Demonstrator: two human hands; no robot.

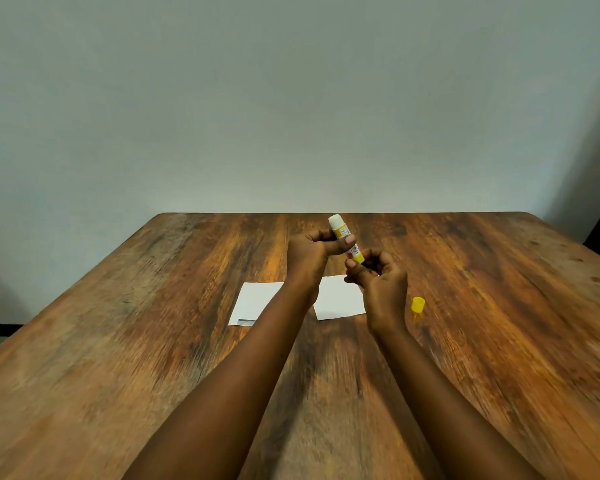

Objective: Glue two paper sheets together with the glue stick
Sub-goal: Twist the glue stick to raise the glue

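Over the brown wood-grain table [118, 341], the left hand [309, 252] wraps its fingers and thumb around the middle of a yellow-and-white glue stick [345, 239], held tilted with its uncapped white tip uppermost. The right hand [378, 278] pinches the stick's yellow base between fingertips. Below lie two white paper sheets, one left [255, 303] and one right [340, 299], slightly apart, with the yellow plastic cap [417, 304] near the right one.
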